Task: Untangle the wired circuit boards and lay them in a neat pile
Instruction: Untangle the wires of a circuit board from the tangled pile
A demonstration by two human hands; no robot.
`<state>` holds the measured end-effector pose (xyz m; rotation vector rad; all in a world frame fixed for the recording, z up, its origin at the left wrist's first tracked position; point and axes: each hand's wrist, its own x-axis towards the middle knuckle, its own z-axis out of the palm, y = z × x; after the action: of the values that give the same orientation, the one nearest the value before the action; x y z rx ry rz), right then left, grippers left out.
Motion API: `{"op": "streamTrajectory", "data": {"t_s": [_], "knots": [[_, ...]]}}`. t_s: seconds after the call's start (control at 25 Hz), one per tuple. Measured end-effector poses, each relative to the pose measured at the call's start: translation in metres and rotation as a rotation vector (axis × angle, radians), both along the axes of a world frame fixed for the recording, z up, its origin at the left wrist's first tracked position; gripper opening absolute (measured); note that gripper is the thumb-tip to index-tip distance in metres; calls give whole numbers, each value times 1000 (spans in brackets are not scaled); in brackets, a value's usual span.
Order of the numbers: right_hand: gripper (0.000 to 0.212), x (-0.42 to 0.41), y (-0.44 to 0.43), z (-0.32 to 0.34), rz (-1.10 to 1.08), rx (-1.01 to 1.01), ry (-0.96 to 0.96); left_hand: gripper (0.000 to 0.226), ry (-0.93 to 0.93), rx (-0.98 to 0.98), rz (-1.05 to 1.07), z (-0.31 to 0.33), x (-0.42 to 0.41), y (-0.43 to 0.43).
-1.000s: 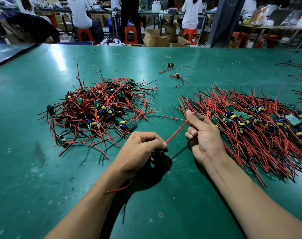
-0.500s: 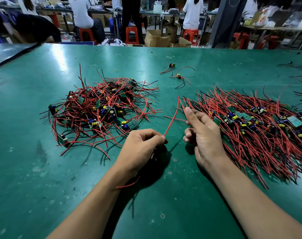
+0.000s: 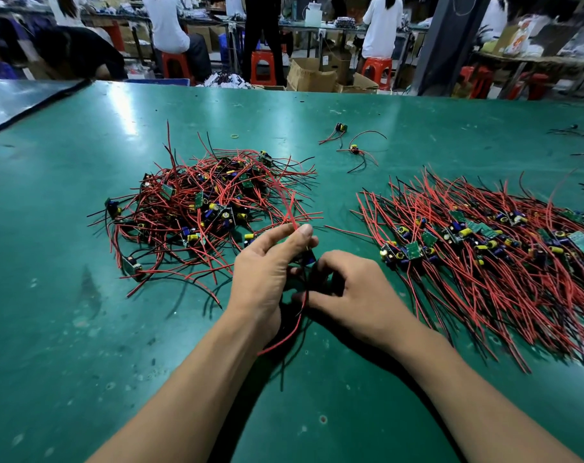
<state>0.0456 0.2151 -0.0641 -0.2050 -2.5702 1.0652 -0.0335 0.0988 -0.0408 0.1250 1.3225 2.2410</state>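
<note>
The right hand (image 3: 354,295) has come over to meet the left hand (image 3: 263,275). The messy pile (image 3: 197,208) lies left. Left fingers (image 3: 304,232) pinch a red wire (image 3: 289,208). Right fingers curl on the small board (image 3: 309,258) between both hands, left of the neat pile (image 3: 484,248)

I read the surface (image 3: 83,329) as a green mat with a semi-gloss sheen: bright glare streaks beyond the tangled heap (image 3: 197,208), dull scuffs and pale specks nearer than it. The heap's wires wear smooth, shiny plastic sleeves in red and black. Its little boards (image 3: 199,199) look matt green and carry glossy blue and yellow cans. Right of the heap, the combed pile (image 3: 484,255) shows the same finishes. The held wires (image 3: 292,218), pinched by the left hand (image 3: 263,272) and gripped by the right hand (image 3: 360,295), have that slick coat too. Far beyond the heap I see matt cardboard boxes (image 3: 310,76) and glossy red plastic stools (image 3: 263,66).
</note>
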Motion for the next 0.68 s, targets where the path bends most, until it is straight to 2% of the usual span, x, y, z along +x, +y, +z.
{"op": "streamTrajectory", "data": {"t_s": [0.08, 0.2, 0.28, 0.4, 0.52, 0.6, 0.68], "knots": [[31, 0, -3, 2, -8, 25, 56, 36, 4, -1, -11, 1, 1, 1], [29, -1, -5, 5, -14, -55, 223, 34, 11, -7, -19, -2, 2, 0], [33, -1, -6, 6, -32, -157, 265, 39, 48, -13, -31, -3, 3, -1], [32, 0, -10, 15, -50, -656, 173, 45, 149, -59, -81, -4, 3, -3], [23, 1, -3, 27, -13, -1210, 100, 33, 137, -45, -204, -3, -2, -7], [23, 4, 4, 33, 46, -1335, 54, 20, 68, -7, -291, -1, -2, -9], [24, 7, 9, 34, 110, -1334, -16, 11, -15, -12, -347, 1, -1, -10]]}}
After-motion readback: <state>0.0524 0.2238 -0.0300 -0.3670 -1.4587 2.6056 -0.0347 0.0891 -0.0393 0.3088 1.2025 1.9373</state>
